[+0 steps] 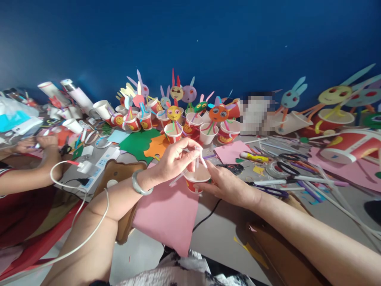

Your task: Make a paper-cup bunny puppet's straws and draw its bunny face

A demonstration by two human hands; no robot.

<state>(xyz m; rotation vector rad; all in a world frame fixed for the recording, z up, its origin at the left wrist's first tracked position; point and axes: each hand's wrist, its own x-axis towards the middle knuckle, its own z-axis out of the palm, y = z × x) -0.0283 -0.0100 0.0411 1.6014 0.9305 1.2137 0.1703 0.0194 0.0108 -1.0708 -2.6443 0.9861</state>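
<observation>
A red-and-white paper cup (192,186) stands upright in front of me, near the edge of a pink paper sheet (171,216). Around its right side curl the fingers of my right hand (228,183), closed on the cup. Over the cup's mouth, my left hand (180,158) pinches a thin white straw-like strip (203,159). This strip bends near the fingertips, and its lower end is partly hidden. Another thin pale strip (176,180) slants out under my left hand; I cannot tell whether it is joined to the first.
Behind the cup stand several paper cups (174,133) with paper animal heads. Scissors (269,190), a yellow marker (254,157) and loose strips lie to the right. Left are a power strip (102,165), a brown tray-like object (123,226), a cable across my arm, and another person's hands (49,143).
</observation>
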